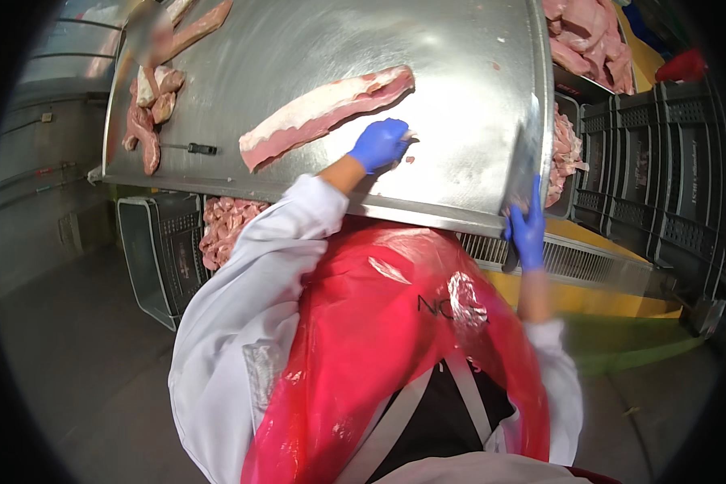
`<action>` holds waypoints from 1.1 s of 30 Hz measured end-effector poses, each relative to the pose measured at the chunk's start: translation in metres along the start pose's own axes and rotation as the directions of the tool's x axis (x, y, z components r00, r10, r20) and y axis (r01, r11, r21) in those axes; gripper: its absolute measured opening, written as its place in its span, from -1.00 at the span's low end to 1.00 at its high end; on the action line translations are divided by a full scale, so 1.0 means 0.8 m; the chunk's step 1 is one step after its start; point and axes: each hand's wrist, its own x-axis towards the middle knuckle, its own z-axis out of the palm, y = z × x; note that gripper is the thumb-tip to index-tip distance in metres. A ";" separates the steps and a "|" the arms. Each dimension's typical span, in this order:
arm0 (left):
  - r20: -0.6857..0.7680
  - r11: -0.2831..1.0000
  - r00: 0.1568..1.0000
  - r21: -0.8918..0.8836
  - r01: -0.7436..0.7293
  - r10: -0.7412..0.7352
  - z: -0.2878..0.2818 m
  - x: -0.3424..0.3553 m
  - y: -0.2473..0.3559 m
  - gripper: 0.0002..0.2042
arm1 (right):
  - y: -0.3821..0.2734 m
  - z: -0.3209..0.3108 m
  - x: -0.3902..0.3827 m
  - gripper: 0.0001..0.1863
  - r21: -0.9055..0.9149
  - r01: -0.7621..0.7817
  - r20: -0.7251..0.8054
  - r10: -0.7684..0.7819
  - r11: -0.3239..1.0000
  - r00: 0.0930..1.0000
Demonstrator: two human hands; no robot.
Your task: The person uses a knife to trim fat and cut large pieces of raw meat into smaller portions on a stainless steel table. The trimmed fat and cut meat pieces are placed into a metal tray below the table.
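On the steel table, my left hand [381, 145] in a blue glove is closed, with a small pale meat scrap [410, 135] poking out beside its fingers. Just beyond it lies a long pork loin [327, 113], pink with a white fat layer, which the hand does not appear to grip. My right hand [528, 226], also gloved in blue, is at the table's right edge with fingers stretched and apart. A tiny red bit [410, 160] rests near my left hand. Farther left, a black-handled knife [202, 148] lies on the metal.
The steel table [460, 56] has a raised rim. Meat pieces [149, 113] lie at its left end, near a blurred patch. Crates of meat trimmings [234, 226] stand below the front edge and at right [565, 153]. Stacked dark crates [653, 161] stand far right; an open grey crate [149, 258] is lower left.
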 end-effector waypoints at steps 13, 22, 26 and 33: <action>-0.260 0.572 0.687 0.400 0.716 -0.679 -0.248 -0.487 -0.154 -0.60 | -0.087 0.244 0.188 -0.12 0.064 0.052 -0.027 -0.051 0.997 0.998; -0.203 0.982 0.972 0.120 0.146 -0.119 -0.151 -0.088 -0.084 -0.73 | -0.038 0.237 0.202 -0.11 0.291 0.031 -0.186 0.025 0.956 0.982; -0.009 0.949 0.967 0.189 0.253 -0.256 -0.096 0.099 -0.022 -0.53 | -0.036 0.234 0.205 -0.11 0.358 0.032 -0.199 0.043 0.933 0.979; 0.131 0.870 0.860 0.093 0.485 -0.493 -0.079 0.165 -0.052 -0.59 | -0.011 0.221 0.206 -0.09 0.313 0.007 -0.097 0.025 0.950 0.995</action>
